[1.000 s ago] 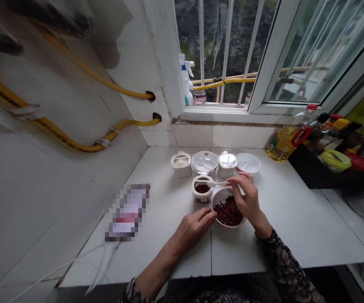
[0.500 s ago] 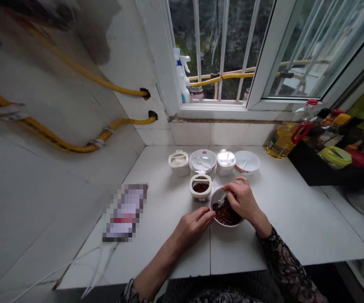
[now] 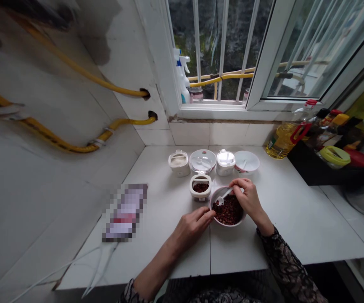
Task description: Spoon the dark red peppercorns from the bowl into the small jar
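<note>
Head view, taking the bowl (image 3: 228, 210) of dark red dried spice as the landmark throughout. The right hand (image 3: 248, 198) is closed in a pinch on the handle of a small white spoon (image 3: 224, 197). Half a second earlier the spoon's tip was down among the spice; it is now lifted, its scoop carrying a few red pieces above the bowl's far-left part, toward the open jar (image 3: 201, 186). A second ago the same spoon was held level over that jar. Judgement: spice is being moved by spoonfuls from bowl to jar, and another load is on its way. The left hand (image 3: 194, 225) has not shifted; its fingers are curled with the tips against the bowl's near-left rim, steadying it, gripping nothing else. The open jar stands just beyond the bowl on its left, already holding some of the same spice, its round lid (image 3: 203, 160) swung back behind it. Further beyond the bowl stand two closed white jars (image 3: 178, 162) (image 3: 225, 162) and a shallow white dish (image 3: 246, 162). Well to the bowl's right, an oil bottle (image 3: 284, 141) and a dark tray of sauce bottles (image 3: 333, 168). To its left, a blurred packet (image 3: 127, 211) lies on the white surface (image 3: 295, 223). Nothing stands between bowl and jar.
</note>
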The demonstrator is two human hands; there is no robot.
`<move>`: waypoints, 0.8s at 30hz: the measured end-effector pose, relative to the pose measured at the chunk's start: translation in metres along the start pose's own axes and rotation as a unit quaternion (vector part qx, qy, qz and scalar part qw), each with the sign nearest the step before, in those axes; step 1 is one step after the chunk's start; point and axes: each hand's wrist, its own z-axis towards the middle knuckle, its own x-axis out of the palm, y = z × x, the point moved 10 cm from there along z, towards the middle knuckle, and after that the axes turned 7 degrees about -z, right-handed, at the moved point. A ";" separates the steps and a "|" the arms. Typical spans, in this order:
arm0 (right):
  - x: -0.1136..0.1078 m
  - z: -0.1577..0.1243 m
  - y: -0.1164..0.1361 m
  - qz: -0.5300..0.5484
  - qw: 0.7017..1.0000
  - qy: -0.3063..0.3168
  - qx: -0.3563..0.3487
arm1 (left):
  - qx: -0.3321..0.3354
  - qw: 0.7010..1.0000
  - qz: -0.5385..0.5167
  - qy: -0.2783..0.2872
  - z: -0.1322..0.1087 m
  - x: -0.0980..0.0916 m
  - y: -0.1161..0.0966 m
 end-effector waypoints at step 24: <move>0.007 -0.013 0.076 -0.029 0.974 -0.021 -0.222 | 0.003 1.000 0.007 -0.010 0.001 -0.002 -0.001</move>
